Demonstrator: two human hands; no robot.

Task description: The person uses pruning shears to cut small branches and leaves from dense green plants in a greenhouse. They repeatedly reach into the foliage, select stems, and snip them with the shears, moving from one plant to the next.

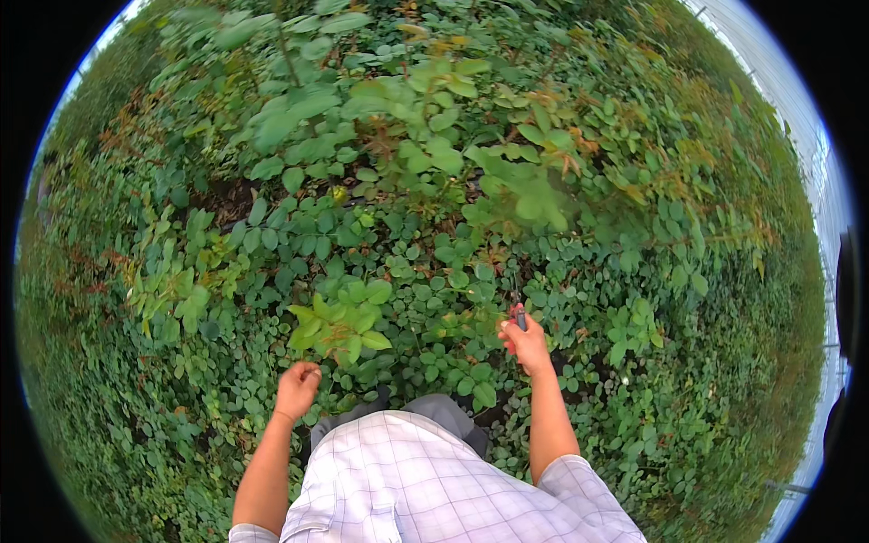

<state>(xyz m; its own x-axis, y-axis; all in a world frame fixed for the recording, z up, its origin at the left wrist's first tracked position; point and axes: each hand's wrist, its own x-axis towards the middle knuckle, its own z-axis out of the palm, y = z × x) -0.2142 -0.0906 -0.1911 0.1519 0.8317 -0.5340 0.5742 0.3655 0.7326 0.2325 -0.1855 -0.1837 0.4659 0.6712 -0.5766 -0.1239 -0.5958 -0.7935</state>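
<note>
My right hand (527,345) grips red-handled pruning shears (521,317), whose narrow blades point away from me into the foliage. Low rose leaves (482,271) surround the blades; whether these touch a stem I cannot tell. At the left, my left hand (297,391) is closed with its fingers curled in, and I see nothing held in it. Just beyond that hand stands a pale green leafy rose shoot (341,324), its lower stem hidden. A few leaves (483,394) also rise in front of my knees.
Dense rose bushes (204,380) spread on all sides. Taller shoots (299,112) rise ahead, some blurred. Bare dark soil (231,203) shows through a gap at the upper left. Pale greenhouse sheeting (767,68) borders the right. My grey trousers (441,410) touch the low leaves.
</note>
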